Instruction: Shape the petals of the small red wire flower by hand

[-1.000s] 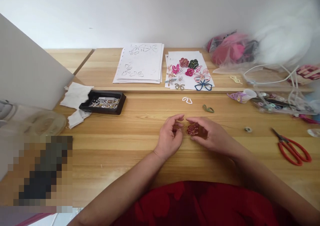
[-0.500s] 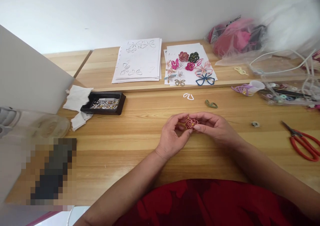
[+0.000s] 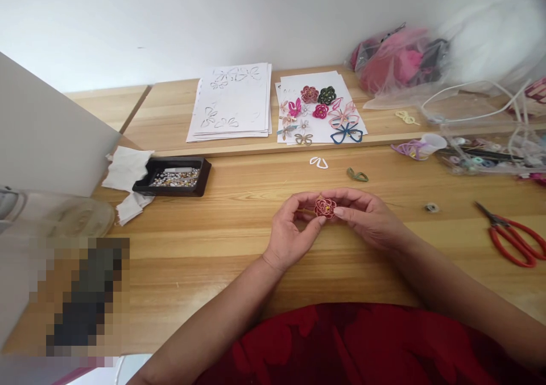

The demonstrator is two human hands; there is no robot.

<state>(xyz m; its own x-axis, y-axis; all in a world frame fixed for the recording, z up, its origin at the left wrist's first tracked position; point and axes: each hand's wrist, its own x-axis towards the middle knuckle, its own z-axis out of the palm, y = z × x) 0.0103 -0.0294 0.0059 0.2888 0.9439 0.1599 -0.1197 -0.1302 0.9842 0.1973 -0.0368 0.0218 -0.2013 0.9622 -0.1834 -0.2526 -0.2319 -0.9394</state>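
A small dark red paper flower (image 3: 325, 207) with a gold centre is held just above the wooden table (image 3: 239, 248), facing up. My left hand (image 3: 292, 231) pinches its left side with thumb and fingers. My right hand (image 3: 365, 219) grips its right side, fingers curled round it. Both forearms rest on the table in front of my red clothing.
Behind lie a white petal loop (image 3: 319, 162) and a green loop (image 3: 357, 175). A sheet with several finished paper flowers (image 3: 321, 112) and a stack of cut-out sheets (image 3: 232, 102) sit on the raised shelf. Black bead tray (image 3: 173, 176) left, red scissors (image 3: 512, 241) right, plastic bags far right.
The flower lay on the table under my fingers a second ago. Both hands have since lifted it and turned it face up between them.
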